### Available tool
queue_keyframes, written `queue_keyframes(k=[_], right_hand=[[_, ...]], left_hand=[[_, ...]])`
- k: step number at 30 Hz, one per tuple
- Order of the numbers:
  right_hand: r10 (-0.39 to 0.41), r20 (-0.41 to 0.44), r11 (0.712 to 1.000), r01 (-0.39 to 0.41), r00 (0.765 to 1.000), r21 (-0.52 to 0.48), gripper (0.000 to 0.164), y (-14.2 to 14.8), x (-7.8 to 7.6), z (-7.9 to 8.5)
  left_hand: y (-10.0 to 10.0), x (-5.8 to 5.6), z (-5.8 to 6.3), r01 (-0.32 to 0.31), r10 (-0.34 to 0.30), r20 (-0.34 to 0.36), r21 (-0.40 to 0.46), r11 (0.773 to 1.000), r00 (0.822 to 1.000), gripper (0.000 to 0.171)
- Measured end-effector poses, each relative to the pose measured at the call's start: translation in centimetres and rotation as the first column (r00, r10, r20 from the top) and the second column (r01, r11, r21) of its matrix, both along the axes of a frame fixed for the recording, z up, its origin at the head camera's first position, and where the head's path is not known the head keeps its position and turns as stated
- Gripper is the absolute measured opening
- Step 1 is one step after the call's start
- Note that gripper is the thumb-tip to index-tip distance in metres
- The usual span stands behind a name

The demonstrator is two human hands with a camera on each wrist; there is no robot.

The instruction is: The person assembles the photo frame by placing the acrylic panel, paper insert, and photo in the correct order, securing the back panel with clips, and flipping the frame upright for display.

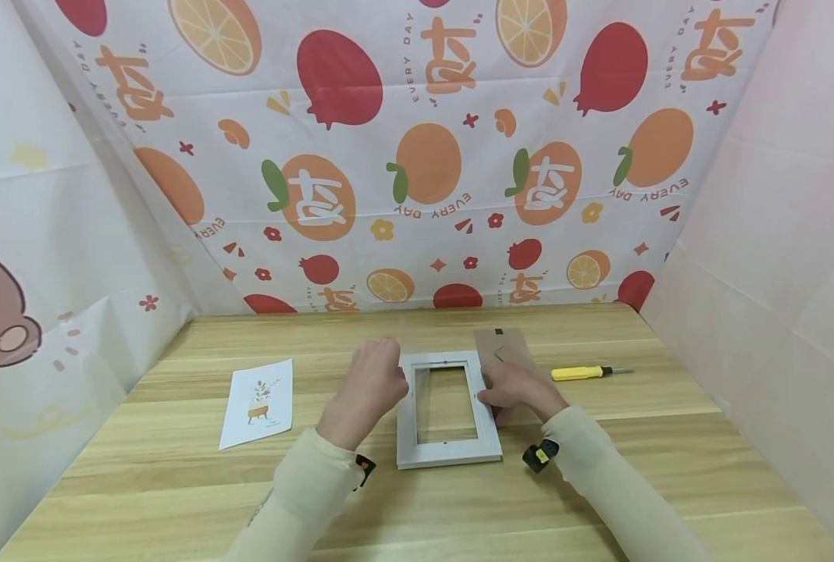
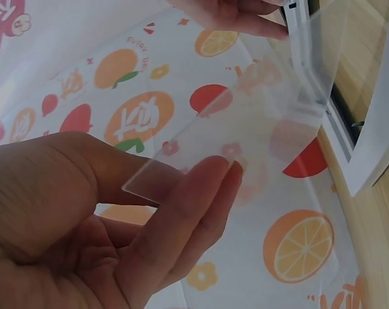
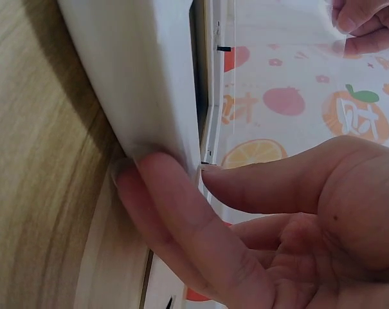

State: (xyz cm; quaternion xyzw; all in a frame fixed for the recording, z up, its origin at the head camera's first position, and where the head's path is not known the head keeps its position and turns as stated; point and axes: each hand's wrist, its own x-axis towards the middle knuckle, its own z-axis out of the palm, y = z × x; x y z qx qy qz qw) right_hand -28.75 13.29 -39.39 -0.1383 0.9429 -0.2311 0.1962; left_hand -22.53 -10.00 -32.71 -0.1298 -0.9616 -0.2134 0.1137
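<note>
My left hand (image 1: 369, 390) pinches a clear plastic sheet (image 2: 258, 106) by its edge, between thumb and fingers. The sheet is tilted and reaches over the opening of a white picture frame (image 1: 448, 453), which lies on the table. On the frame's right side, my right hand (image 1: 515, 386) grips the rail, its thumb on the inner edge and its fingers against the outer side. Small dark tabs (image 3: 224, 49) stick out along the frame's inner edge. A brown backing board (image 1: 497, 341) lies beyond the right hand, which covers part of it.
A yellow-handled screwdriver (image 1: 577, 373) lies right of the backing board. To the left is a white card (image 1: 258, 406) printed with a potted plant. Fruit-patterned cloth (image 1: 427, 234) hangs behind the wooden table (image 1: 178, 499), with more cloth at both sides.
</note>
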Motion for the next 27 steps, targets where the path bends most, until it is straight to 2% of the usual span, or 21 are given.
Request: queue_keyframes(k=[9,14,20,27], right_hand=[[-0.021,0.029,0.999,0.022,0.999,-0.037,0.012,-0.1,0.3,0.2],[-0.024,0.027,0.999,0.025,0.999,-0.040,0.011,-0.1,0.3,0.2],[-0.032,0.011,0.999,0.032,0.999,-0.013,0.012,-0.2,0.2,0.0],[-0.029,0.010,1.000,0.029,1.000,-0.003,0.013,-0.3,0.2,0.1]], left_hand=[[0.6,0.0,-0.9,0.039,-0.038,-0.064,0.006,0.999,0.997,0.043],[0.8,-0.3,-1.2,0.035,-0.035,-0.046,0.014,0.999,0.998,0.040],[1.0,-0.5,-1.7,0.039,-0.039,0.013,0.042,0.998,0.999,0.039],[1.2,-0.7,-2.1,0.044,-0.045,0.005,0.064,0.997,0.999,0.041]])
